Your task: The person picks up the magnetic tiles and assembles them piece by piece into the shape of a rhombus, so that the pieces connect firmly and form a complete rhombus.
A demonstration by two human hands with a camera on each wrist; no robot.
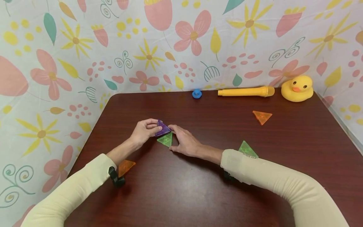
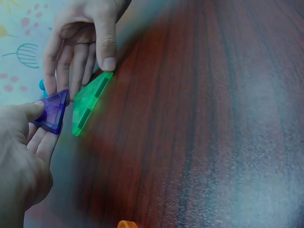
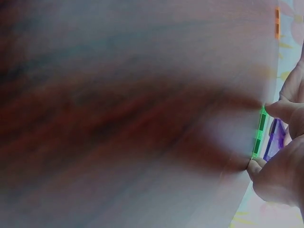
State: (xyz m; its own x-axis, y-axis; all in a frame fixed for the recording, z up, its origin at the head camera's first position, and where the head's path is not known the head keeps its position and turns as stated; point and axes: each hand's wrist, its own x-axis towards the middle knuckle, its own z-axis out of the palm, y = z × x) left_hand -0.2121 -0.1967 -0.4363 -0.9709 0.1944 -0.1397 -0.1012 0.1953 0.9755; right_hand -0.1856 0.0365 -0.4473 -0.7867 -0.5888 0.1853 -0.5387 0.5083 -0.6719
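My left hand [image 1: 144, 131] pinches a translucent purple triangle tile [image 1: 162, 129] between thumb and fingers, a little above the tabletop. Just below it in the head view lies a translucent green triangle tile [image 1: 166, 139], its upper edge right at the purple one's lower edge. My right hand [image 1: 185, 142] holds the green tile by two corners, the thumb at one and a finger at the other. The right wrist view shows the green tile's edge [image 3: 259, 132] between those fingertips, with the purple tile [image 3: 274, 140] just behind.
A second green triangle [image 1: 247, 149] lies partly behind the right sleeve. One orange triangle [image 1: 126, 167] sits by the left cuff, another [image 1: 262, 117] at the right. Along the back edge stand a small blue toy [image 1: 197, 93], a yellow microphone [image 1: 245, 91] and a yellow duck [image 1: 296, 89].
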